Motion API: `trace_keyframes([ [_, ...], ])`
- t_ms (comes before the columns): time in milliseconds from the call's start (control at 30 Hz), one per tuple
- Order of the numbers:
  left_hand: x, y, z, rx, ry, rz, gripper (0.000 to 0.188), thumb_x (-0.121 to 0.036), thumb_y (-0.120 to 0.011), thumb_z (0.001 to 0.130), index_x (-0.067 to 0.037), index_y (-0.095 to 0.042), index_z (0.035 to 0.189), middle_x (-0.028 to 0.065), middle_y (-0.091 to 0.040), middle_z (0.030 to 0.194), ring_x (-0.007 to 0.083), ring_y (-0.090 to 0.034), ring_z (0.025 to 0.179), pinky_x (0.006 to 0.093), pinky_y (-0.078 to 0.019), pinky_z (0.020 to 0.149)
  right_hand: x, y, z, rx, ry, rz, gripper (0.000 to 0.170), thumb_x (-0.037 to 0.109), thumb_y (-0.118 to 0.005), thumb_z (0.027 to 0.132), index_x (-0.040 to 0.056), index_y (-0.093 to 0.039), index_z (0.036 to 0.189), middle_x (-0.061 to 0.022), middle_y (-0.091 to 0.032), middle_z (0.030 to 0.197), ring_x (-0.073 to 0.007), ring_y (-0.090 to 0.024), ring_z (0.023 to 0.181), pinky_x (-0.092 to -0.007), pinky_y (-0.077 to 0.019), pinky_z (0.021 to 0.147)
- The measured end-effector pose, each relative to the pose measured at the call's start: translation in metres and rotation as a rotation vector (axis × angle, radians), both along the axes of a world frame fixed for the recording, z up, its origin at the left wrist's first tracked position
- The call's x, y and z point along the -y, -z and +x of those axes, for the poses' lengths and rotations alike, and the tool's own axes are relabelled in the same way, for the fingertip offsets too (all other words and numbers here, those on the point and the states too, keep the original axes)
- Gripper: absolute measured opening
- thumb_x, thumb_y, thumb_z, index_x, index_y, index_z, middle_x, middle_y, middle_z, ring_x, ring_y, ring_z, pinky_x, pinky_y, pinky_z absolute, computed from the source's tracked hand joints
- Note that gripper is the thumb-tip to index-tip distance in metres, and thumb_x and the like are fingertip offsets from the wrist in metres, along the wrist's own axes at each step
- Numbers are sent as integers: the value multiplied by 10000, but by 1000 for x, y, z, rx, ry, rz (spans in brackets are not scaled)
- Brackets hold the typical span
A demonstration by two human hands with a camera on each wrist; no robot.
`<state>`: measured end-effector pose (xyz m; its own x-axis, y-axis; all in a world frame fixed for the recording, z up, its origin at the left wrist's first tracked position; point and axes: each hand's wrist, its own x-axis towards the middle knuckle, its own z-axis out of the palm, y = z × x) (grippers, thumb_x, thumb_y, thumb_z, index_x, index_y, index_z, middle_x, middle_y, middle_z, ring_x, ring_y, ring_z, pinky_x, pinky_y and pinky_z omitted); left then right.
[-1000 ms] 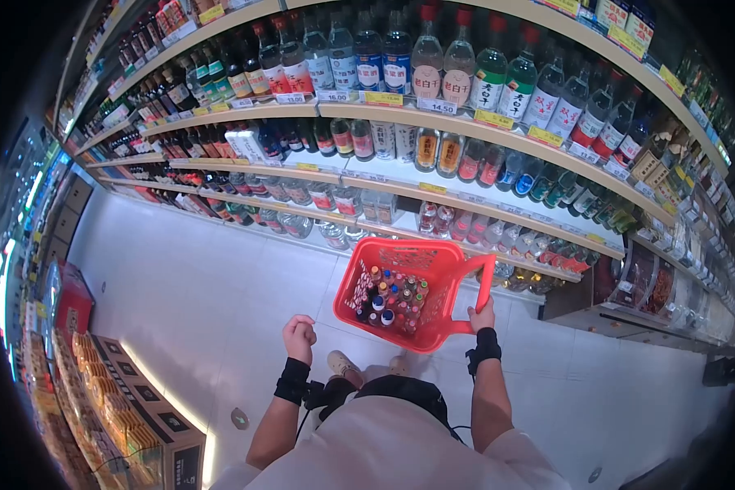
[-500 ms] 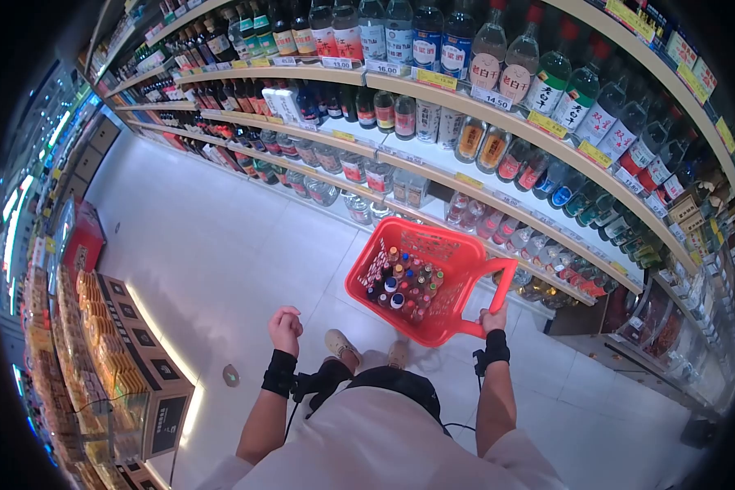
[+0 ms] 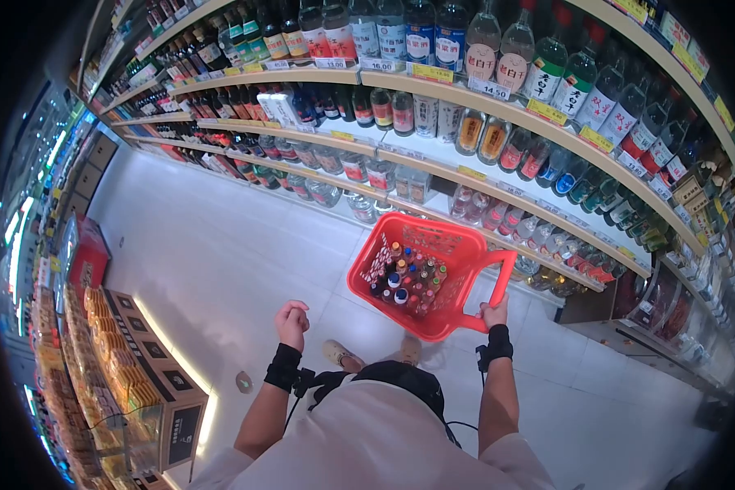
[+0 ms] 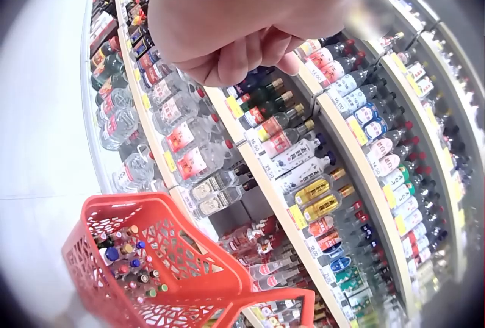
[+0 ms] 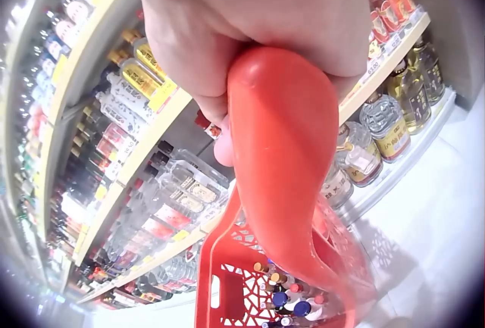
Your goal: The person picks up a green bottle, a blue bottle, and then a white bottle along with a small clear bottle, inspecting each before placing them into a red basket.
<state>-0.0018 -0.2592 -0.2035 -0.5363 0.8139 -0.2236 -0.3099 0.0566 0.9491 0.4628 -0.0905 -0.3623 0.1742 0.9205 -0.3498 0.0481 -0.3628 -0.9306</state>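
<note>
In the head view my right hand [image 3: 493, 312] grips the handle [image 3: 500, 282] of a red plastic shopping basket [image 3: 457, 314]. In the right wrist view the fingers wrap round that thick red handle, partly hidden behind it. Small bottles [image 3: 402, 296] with blue, orange, green and pink caps stand packed in the basket. My left hand [image 3: 292, 324] hangs in front of my body to the left of the basket, fingers loosely curled, with nothing in it. The left wrist view has the same hand [image 4: 242, 29] above the bottle shelves.
Long shelves [image 3: 433, 88] of liquor bottles with price tags curve across the front, the basket close to their lower tiers. At the left stands a lit display [image 3: 126, 371] of packaged food, with a red box [image 3: 86, 253] behind it. White tiled floor [image 3: 220, 237] lies between them.
The head view has swung, so shelves and basket sit a little further right than a second ago. My right hand keeps its grip on the handle; the left stays empty.
</note>
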Motion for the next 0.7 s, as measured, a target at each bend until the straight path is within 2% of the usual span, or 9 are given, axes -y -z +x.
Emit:
trace_keyframes([
  [233, 2, -5, -12, -35, -19, -1, 178, -8, -445, 861, -56, -591, 770, -48, -346, 520, 48, -263, 420, 226, -204, 399, -9, -1, -20, -35, -19, 7, 542, -136, -521, 751, 86, -300, 1193, -112, -510, 752, -215, -567, 491, -347, -519, 425],
  [700, 20, -9, -15, -29, -108, 1, 171, -3, -442, 852, -54, -585, 773, -48, -347, 519, 46, -265, 414, 224, -206, 396, -28, 9, -65, -22, -82, 35, 530, -116, -546, 733, 78, -299, 1161, -132, -526, 761, -236, -590, 497, -361, -520, 444],
])
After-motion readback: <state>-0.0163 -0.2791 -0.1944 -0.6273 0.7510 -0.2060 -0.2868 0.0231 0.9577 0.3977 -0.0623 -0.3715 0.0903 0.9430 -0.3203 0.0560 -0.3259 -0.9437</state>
